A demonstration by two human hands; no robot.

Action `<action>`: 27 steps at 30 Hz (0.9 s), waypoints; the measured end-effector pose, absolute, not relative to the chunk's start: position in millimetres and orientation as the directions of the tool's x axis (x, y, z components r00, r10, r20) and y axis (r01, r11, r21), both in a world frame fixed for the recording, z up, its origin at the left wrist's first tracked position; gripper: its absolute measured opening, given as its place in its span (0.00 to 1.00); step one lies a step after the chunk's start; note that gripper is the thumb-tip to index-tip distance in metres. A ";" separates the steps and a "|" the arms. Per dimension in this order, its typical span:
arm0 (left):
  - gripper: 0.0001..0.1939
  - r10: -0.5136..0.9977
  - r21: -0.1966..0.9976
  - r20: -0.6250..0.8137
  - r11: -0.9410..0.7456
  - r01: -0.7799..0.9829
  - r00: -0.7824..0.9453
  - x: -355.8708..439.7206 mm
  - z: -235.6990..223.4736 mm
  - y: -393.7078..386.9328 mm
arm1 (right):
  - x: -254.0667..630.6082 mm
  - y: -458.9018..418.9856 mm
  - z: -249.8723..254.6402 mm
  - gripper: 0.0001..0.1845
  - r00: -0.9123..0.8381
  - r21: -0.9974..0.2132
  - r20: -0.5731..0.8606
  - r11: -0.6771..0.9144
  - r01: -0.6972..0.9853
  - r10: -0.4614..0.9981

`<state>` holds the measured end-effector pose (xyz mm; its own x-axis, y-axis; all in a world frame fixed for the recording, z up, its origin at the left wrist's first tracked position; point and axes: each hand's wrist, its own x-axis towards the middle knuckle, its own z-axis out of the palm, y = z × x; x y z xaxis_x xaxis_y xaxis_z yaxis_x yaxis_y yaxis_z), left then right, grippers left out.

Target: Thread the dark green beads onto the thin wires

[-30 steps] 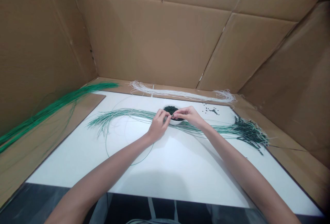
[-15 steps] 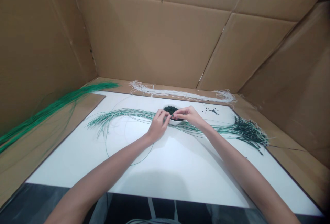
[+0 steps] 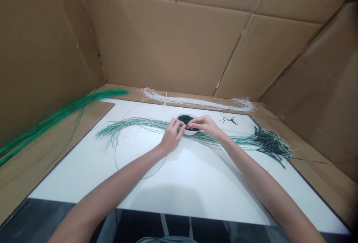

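Note:
My left hand pinches a thin strand at its fingertips. A thin green strand loops over the white board below that hand. My right hand is closed in a pinch, its fingertips almost meeting the left ones; what is between them is too small to make out. Just behind and under both hands sits a white bowl of small dark green beads. A bundle of green strands runs across the board beneath the hands, and its right end carries rows of dark beads.
Loose dark beads lie scattered right of the bowl. White strands stretch along the back, and a bright green bundle lies at left. Cardboard walls enclose the white board at the back and sides.
Both hands stay in nearly the same place over the bowl. Only the fingertips shift slightly, and a short pale bit now shows between them.

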<state>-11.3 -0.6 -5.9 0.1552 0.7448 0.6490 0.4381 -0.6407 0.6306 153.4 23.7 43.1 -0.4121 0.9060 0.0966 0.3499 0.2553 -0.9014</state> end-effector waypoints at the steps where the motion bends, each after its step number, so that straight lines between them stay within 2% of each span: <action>1: 0.07 0.746 0.631 0.648 -0.640 0.438 0.157 -11.4 -5.8 -0.8 | 153.3 23.9 42.7 0.15 -0.410 -0.904 0.097 0.253 0.345 0.907; 27: 0.08 0.752 0.629 0.638 -0.634 0.450 0.166 -11.5 -6.5 -0.1 | 150.5 23.4 40.3 0.15 -0.449 -0.872 0.118 0.309 0.381 0.886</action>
<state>-11.5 -0.1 -6.5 0.1664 0.7516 0.6383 0.4497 -0.6339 0.6292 150.5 23.4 40.3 -0.4489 0.8858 0.1175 0.3810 0.3087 -0.8715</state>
